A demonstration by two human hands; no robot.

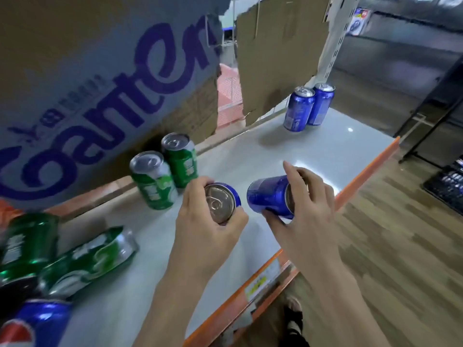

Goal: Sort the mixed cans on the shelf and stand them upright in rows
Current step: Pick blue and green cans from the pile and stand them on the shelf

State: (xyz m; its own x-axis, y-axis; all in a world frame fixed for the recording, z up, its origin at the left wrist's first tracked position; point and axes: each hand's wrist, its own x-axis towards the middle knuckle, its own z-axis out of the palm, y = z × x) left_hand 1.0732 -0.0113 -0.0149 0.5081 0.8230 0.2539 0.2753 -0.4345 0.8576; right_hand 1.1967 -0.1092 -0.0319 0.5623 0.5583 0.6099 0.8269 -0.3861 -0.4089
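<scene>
My left hand (208, 231) grips a blue can (221, 202) above the middle of the shelf, its silver top tilted toward me. My right hand (305, 211) holds a second blue can (269, 196) tipped on its side, fingers round its top end. Two blue cans (299, 110) (322, 103) stand upright together at the far right of the white shelf (313, 151). Two green cans (154, 180) (180, 159) stand upright near the back, left of my hands. At the near left, green cans (85, 261) (27, 244) lie toppled beside a blue can (37, 321).
A large cardboard box with purple lettering (100, 83) leans along the back left. Torn cardboard (275, 58) covers the back right beside a white slotted upright (333, 41). An orange rail (363, 176) edges the shelf front. Wood flooring (400, 234) lies to the right.
</scene>
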